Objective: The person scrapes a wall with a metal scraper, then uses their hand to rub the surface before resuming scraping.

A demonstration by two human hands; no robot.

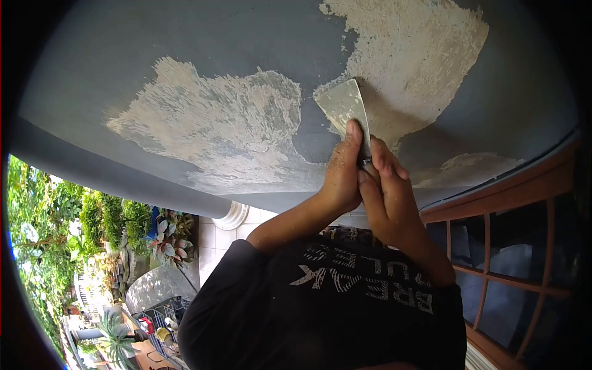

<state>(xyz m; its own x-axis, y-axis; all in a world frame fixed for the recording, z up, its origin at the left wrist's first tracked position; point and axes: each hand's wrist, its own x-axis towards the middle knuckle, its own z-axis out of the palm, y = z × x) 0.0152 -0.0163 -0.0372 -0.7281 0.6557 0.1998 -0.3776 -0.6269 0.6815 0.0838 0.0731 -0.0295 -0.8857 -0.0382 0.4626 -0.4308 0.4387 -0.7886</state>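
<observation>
A putty knife with a broad metal blade [341,102] is raised against the grey painted surface [259,34]. Its blade edge meets the border of a rough, pale patch [413,68] where paint is gone. My left hand [341,169] is closed round the knife, thumb lying along the blade. My right hand [387,191] closes in from the other side, fingers curled at the handle, which is mostly hidden between both hands. Another scraped patch [228,120] spreads to the left of the blade. Specks of dust cling to my left hand and forearm.
Wood-framed window panes [487,277] stand at the right. At the left are a round column base [232,216] on pale floor tiles, green plants [102,216], and a metal rack [157,324] with items in it. My black shirt [327,320] fills the bottom.
</observation>
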